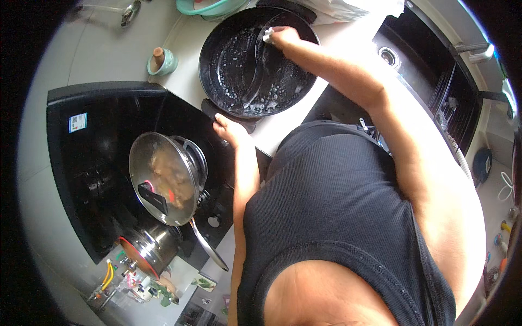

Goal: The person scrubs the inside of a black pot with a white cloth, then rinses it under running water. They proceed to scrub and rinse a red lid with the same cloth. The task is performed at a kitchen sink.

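A wide black divided hot-pot pan [232, 69] rests on the white counter, its two halves parted by an S-shaped wall. Suds and water drops are spread over its inside. At the pan's far side, my right hand [284, 37] pinches a small white wad [268, 35], perhaps a cloth or sponge, by the dividing wall. My left hand [231, 131] is at the near side, with its fingers around the black side handle [210, 109]. Part of that handle is hidden by the hand.
Left of me, a glass-lidded pan [175, 163] with food sits on the black cooktop [106, 163], its long handle [208, 246] pointing towards me. A steel pot [153, 248] stands nearby. A mortar with pestle [163, 63] and turquoise basin [210, 9] are farther back. The dark sink [420, 45] lies right.
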{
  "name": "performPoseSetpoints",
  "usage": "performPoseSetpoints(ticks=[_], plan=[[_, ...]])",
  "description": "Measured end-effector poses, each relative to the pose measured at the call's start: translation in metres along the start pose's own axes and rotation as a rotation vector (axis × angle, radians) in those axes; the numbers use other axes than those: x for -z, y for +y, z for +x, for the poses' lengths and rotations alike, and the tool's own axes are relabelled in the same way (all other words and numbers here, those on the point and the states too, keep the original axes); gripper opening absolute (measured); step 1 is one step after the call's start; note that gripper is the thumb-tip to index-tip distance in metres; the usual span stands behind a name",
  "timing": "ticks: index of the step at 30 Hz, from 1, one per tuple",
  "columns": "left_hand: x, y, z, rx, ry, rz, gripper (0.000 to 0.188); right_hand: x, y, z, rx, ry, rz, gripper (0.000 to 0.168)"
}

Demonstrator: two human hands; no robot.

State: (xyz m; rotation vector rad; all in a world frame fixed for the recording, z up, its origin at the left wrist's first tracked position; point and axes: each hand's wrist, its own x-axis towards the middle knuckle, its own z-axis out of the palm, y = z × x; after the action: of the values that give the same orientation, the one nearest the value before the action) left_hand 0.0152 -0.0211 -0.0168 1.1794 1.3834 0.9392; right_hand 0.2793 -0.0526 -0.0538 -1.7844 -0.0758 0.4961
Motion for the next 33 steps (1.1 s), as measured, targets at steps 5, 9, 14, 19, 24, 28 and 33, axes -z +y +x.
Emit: performPoseSetpoints(ticks=[5,9,14,19,24,28,33], plan=[[0.011,-0.002,0.000,-0.015,0.056,0.062,0.048,-0.005,-0.010,-0.094,-0.033,-0.408,-0.240,0.024],[-0.004,-0.003,0.004,-0.016,-0.013,0.068,0.049,0.005,0.021,-0.037,-0.242,-0.561,-0.236,0.027],[0.010,-0.004,0.007,-0.028,0.034,0.095,0.049,-0.020,-0.006,-0.004,0.038,-0.429,-0.757,0.028],[0.008,-0.006,0.009,-0.038,0.039,0.103,0.049,-0.020,-0.004,-0.047,0.258,-0.258,-0.737,0.021],[0.020,-0.014,0.029,-0.091,0.014,0.149,0.050,0.022,-0.028,-0.100,0.766,-0.970,-0.752,0.012],[0.023,-0.010,0.045,-0.144,-0.058,0.153,0.050,0.024,-0.034,-0.074,1.295,-0.755,-1.179,0.015],[0.029,-0.005,0.067,-0.227,-0.083,0.331,0.050,0.039,-0.051,-0.044,1.199,-0.518,-1.881,0.015]])
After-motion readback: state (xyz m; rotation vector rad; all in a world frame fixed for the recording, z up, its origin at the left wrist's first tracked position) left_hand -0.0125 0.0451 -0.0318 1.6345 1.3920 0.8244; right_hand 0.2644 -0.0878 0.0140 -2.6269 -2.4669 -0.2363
